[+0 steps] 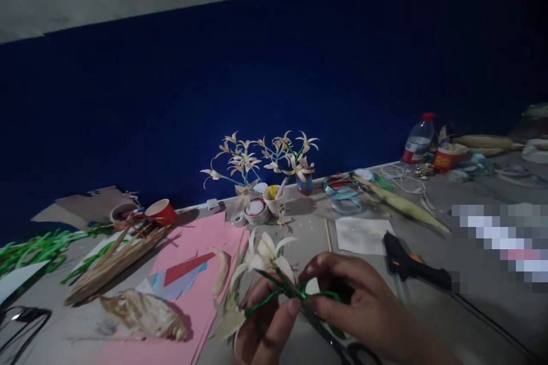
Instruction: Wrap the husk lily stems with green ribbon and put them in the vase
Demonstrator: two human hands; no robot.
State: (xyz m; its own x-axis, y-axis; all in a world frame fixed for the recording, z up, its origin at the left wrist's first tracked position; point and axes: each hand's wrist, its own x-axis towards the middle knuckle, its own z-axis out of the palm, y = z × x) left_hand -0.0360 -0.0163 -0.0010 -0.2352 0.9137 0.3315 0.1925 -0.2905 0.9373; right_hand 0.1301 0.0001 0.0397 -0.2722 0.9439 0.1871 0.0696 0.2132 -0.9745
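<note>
Flower (pixel 269 249), pale with curled petals, rises between the two hands at the near side of the counter (pixel 308 239), its green stem (pixel 279 281) slanting down into them. The left hand (pixel 274 325) has its grip pinching that stem, thumb against fingers. The right hand (pixel 363 296), just beside it, has its grip pinching a green strip (pixel 329 295). Black scissors (pixel 363 355) show below the hands; whether held or lying, I cannot tell. Right of the hands lies a black glue gun (pixel 413 265), near a white sheet (pixel 363 235). To the left, a dry husk (pixel 141 312) rests partly over pink paper (pixel 188 251). Farther back, finished-looking pale blooms (pixel 245 161) stand before a dark blue panel (pixel 257 68).
</note>
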